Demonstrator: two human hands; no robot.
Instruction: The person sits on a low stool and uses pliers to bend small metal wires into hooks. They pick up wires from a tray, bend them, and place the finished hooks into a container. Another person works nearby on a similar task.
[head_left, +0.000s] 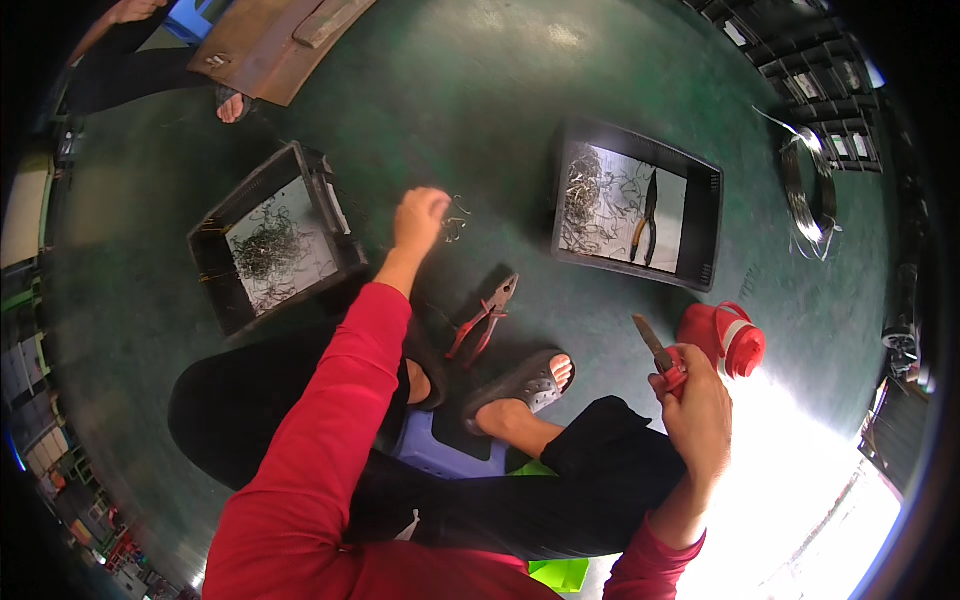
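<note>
My left hand (421,216) hovers over the green floor, slightly blurred, its fingers curled together. Whatever is between them is too small to make out. Beside its fingertips are a few short bent wire pieces (454,228). My right hand (697,402) is closed around a red-handled tool (655,343) whose narrow, brownish metal end points up and left. Its exact kind does not show. Between my hands, a pair of red-handled pliers (485,318) lies on the floor, in front of my feet.
A black crate (345,262) at left holds tangled wire pieces. Another black crate (635,266), at right, contains wire pieces and yellow-black pliers (646,222). Near my right hand stands a red jug (700,328). A wire coil (797,192) lies far right. Another person's foot (231,107) shows far left.
</note>
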